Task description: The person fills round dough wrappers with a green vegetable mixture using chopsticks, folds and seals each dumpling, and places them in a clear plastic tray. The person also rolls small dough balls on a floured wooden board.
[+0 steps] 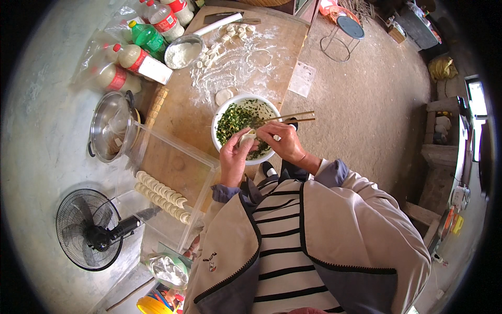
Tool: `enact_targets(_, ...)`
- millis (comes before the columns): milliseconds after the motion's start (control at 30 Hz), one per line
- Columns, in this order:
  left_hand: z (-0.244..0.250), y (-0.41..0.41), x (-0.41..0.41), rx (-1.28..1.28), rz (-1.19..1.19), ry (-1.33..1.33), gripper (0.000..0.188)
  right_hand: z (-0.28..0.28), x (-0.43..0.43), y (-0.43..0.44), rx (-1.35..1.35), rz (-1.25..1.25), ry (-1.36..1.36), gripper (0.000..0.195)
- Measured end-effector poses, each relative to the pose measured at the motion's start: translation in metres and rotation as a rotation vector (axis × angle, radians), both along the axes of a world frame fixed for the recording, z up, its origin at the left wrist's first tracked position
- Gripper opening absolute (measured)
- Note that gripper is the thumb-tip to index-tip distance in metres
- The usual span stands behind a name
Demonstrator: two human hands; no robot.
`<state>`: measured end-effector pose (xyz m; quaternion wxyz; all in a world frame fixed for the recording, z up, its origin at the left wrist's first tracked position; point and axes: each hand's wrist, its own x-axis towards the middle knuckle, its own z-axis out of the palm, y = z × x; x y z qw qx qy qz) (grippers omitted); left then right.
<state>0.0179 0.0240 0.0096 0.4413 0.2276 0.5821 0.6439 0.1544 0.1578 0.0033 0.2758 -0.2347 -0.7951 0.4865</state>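
Over a white bowl [216, 138] of chopped green filling [235, 117], my left hand [234, 157] cradles a dumpling wrapper [248, 136] with some filling showing in it. The fingertips of my right hand [283, 141] pinch the wrapper's right edge. A pair of chopsticks [294, 116] leans in the bowl, its ends jutting past the right rim. Just behind the bowl, flat round wrappers [224, 97] lie on the floured wooden board [184, 110]. To my left, rows of folded dumplings [160, 194] sit in a clear plastic box [188, 151].
Small dough pieces [210, 55], a white rolling pin [219, 24] and a flour bowl [183, 54] occupy the board's far end. Filled plastic bottles [131, 57] and a steel pot [110, 129] line the left wall, near a black fan [89, 231]. A round stool [350, 27] stands far right.
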Motion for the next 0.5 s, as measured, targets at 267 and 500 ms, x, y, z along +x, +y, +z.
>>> enact_targets(267,-0.002,0.002,0.0,0.015,-0.016,0.075,0.036,0.0,-0.005,0.001,0.052,0.04,0.083,0.021)
enact_targets(500,0.003,0.0,-0.002,0.002,-0.038,0.08,0.037,-0.006,-0.006,0.001,-0.381,0.029,0.049,0.014)
